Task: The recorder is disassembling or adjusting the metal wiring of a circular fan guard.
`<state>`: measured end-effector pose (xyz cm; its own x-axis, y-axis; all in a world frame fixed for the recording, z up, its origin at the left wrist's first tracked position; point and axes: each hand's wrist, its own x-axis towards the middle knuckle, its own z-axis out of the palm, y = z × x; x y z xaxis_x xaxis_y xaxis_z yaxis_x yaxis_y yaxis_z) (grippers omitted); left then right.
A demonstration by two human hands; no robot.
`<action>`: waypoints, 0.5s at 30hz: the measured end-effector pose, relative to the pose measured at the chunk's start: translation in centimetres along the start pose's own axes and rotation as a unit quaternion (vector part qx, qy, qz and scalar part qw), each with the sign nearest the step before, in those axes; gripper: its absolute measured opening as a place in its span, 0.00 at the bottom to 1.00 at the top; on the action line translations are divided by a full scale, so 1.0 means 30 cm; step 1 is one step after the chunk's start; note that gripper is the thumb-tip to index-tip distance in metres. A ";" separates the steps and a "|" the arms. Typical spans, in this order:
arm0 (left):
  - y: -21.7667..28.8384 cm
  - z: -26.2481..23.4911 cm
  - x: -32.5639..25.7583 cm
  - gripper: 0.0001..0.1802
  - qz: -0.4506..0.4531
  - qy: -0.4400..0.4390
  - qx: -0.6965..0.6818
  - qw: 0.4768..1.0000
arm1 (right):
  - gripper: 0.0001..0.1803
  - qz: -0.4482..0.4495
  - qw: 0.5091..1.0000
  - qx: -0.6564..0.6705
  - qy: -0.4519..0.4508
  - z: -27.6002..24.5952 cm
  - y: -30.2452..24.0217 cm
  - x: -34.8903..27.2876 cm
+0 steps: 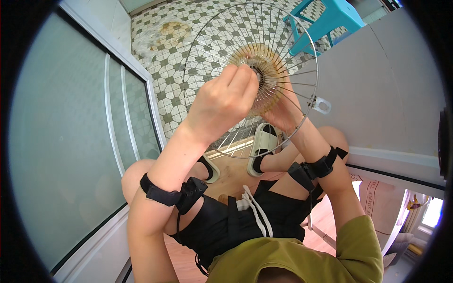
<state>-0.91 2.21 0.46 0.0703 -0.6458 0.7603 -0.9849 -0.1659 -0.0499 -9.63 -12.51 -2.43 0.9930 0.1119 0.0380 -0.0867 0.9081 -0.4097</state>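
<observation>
A round wire fan guard (pixel 273 66) is held up in front of me, its thin metal spokes fanning out from the middle. A yellow-brown ring surrounds its centre. My right hand (pixel 287 106) supports it from behind on the right, partly covered by the wires, fingers bent around its middle part. On the near side, my left hand (pixel 224 101) is closed, fingertips pinched together against the centre of the guard. Whatever those fingertips may hold is hidden. A small pale tab (pixel 322 105) sticks out from the guard's right rim.
A blue plastic stool (pixel 325 21) stands at the far right on the patterned tile floor (pixel 172 92). Clear plastic film (pixel 160 40) lies at the far left. A frosted glass door (pixel 71 137) borders my left; a grey panel (pixel 373 80) borders my right.
</observation>
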 end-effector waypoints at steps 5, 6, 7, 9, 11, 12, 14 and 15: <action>0.012 -0.017 0.012 0.16 -0.057 -0.024 0.016 0.998 | 0.28 0.022 0.999 0.047 -0.015 -0.024 -0.004 -0.006; -0.003 -0.020 0.014 0.16 -0.055 -0.025 0.015 0.998 | 0.28 0.005 0.998 0.063 0.013 -0.029 0.011 -0.007; -0.032 -0.021 0.015 0.14 -0.063 -0.005 0.055 0.996 | 0.28 -0.012 0.996 0.079 0.041 -0.029 0.020 -0.006; -0.066 -0.028 0.008 0.12 -0.110 0.016 0.072 0.991 | 0.29 0.008 0.996 0.083 0.026 -0.009 0.007 0.004; -0.068 -0.047 -0.001 0.12 -0.160 -0.003 0.013 0.987 | 0.30 0.028 0.996 0.085 0.012 -0.002 -0.005 0.019; -0.069 -0.060 -0.004 0.12 -0.212 -0.024 -0.043 0.976 | 0.30 0.027 0.998 0.054 0.034 -0.003 -0.004 0.032; -0.064 -0.068 0.007 0.11 -0.221 -0.029 -0.066 0.973 | 0.31 0.027 0.998 0.022 0.055 0.014 -0.002 0.035; -0.061 -0.071 0.011 0.09 -0.230 -0.034 -0.090 0.968 | 0.31 0.052 0.989 0.134 0.045 0.047 -0.006 0.018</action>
<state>0.58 3.88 2.18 0.5125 -0.5827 0.6307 -0.8580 -0.3188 0.4027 -9.18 -12.04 -1.05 0.9796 0.1852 -0.0780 -0.1952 0.9690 -0.1512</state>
